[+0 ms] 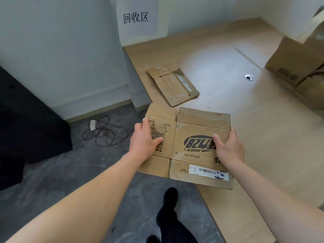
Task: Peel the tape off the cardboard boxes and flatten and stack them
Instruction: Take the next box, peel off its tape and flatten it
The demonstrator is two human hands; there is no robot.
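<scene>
I hold a flattened brown cardboard box (pixel 191 146) in front of me, above the edge of the wooden platform. It bears a black logo, a QR code and a white barcode label. My left hand (pixel 145 139) grips its left edge with the thumb on top. My right hand (pixel 228 148) grips its right edge the same way. A second flattened box (pixel 173 85) lies on the platform just beyond, near the wall.
An unflattened cardboard box (pixel 294 62) stands at the far right of the light wooden platform (pixel 254 128). A round metal floor fitting (pixel 249 77) sits near it. Tangled cables and a white adapter (pixel 103 132) lie on the grey floor at left, beside dark furniture (pixel 26 123).
</scene>
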